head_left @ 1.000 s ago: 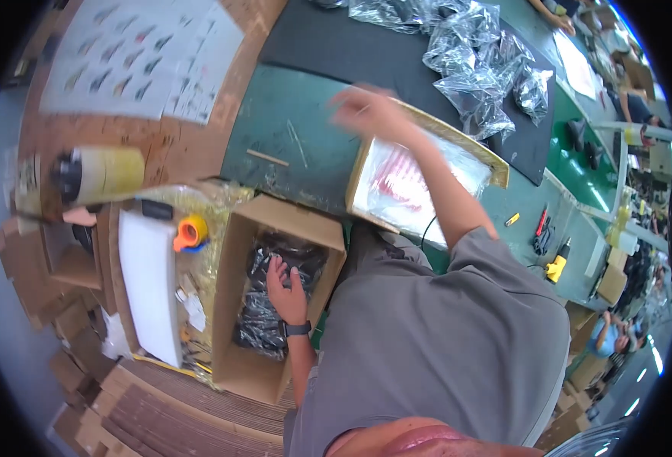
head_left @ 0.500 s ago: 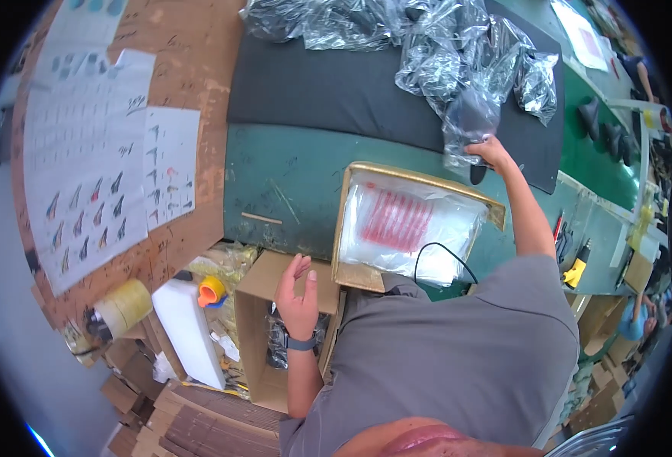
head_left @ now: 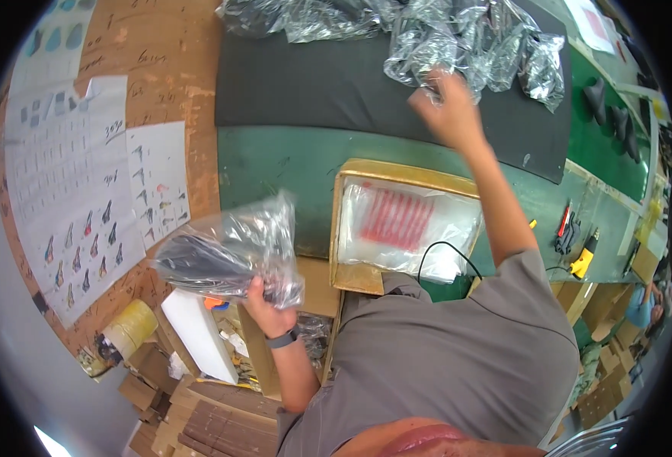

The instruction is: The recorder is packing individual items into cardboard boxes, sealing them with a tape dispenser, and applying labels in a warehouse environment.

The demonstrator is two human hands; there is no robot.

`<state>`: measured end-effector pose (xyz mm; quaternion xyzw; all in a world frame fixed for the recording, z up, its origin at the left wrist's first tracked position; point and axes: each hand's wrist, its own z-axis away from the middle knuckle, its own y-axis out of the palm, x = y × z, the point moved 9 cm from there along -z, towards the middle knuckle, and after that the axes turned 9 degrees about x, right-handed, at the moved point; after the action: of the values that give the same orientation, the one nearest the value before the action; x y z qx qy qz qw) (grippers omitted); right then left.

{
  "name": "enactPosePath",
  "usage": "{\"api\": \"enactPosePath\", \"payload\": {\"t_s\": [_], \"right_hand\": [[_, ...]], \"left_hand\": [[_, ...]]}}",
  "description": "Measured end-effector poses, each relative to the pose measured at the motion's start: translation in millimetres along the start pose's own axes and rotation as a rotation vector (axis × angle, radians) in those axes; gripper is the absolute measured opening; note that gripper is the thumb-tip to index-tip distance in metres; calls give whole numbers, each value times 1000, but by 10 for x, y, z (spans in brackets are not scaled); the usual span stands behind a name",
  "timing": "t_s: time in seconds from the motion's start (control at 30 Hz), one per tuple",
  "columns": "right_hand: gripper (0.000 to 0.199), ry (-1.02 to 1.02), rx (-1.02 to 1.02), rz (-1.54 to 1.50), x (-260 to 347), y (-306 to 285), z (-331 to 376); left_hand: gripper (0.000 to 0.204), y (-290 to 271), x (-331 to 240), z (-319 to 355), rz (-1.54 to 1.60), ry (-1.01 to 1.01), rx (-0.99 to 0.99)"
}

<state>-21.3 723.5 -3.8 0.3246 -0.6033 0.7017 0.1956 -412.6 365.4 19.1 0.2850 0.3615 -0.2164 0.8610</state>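
Note:
My left hand [head_left: 269,311] grips a black bicycle saddle [head_left: 199,259] in a clear plastic bag, closed round the bag's right end. The bagged saddle lies tilted in the air, above the open cardboard box [head_left: 317,286] and the white foam block. My right hand [head_left: 451,114] is over the black mat [head_left: 298,84], at the near edge of a heap of clear bags [head_left: 419,49] with dark contents. Its fingertips reach the plastic. They are blurred, so I cannot make out whether they grip it.
A shallow yellow-rimmed tray [head_left: 408,169] with clear film and red stripes sits before me. To its right are a yellow-handled tool [head_left: 582,263] and a red pen [head_left: 563,219]. A board with paper charts [head_left: 69,221] stands left. A white foam block [head_left: 199,335] leans below it.
The bagged saddle has passed from my right hand to my left, which has closed on it and risen leftward. My right hand has moved up and left to the heap.

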Motion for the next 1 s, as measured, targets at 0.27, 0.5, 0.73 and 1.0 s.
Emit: {"api": "enactPosePath", "payload": {"t_s": [0.27, 0.5, 0.73, 1.0], "right_hand": [[75, 461, -98, 108, -2164, 841, -755], [65, -162, 437, 215, 468, 2053, -398], [124, -16, 728, 235, -374, 3462, -674], [74, -70, 1158, -125, 463, 3495, -419]], "left_hand": [[40, -1450, 286, 1215, -36, 46, -367], [52, -1853, 669, 1849, 214, 2, -439], [66, -2491, 1134, 2805, 574, 105, -393], [37, -3272, 761, 2921, 80, -136, -468]]}}
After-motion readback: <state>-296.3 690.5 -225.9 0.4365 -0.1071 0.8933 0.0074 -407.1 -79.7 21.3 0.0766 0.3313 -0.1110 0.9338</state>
